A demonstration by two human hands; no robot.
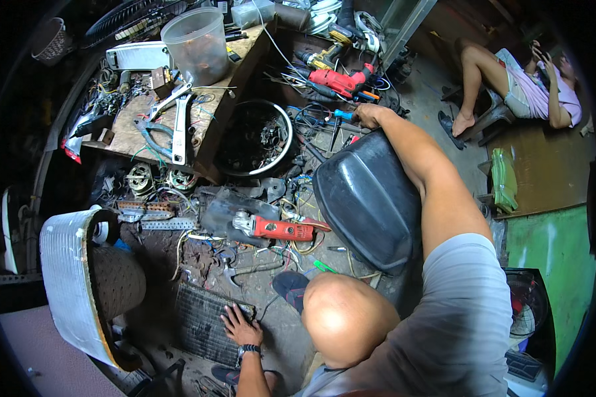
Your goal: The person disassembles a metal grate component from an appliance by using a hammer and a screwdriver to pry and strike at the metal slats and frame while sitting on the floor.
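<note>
My left hand (pixel 242 327) lies flat with fingers spread on the edge of a dark, ridged rectangular panel (pixel 205 317) on the floor. Stretched far forward, my right arm passes over a large black plastic shell (pixel 371 198). The fingers of my right hand (pixel 368 115) are closed at the end of a blue-handled tool (pixel 343 114), among loose tools; its working end is hard to make out. A red drill (pixel 338 81) lies just beyond that hand. Between my hands are a red angle grinder (pixel 278 229) and a claw hammer (pixel 248 270).
A wooden bench (pixel 136 129) at the left bears an adjustable wrench (pixel 181 129), pliers (pixel 155 137) and a clear bucket (pixel 195 46). Behind the grinder stands a round black basin (pixel 283 155) of scrap. Wires litter the floor. Another person (pixel 543 86) sits at the far right.
</note>
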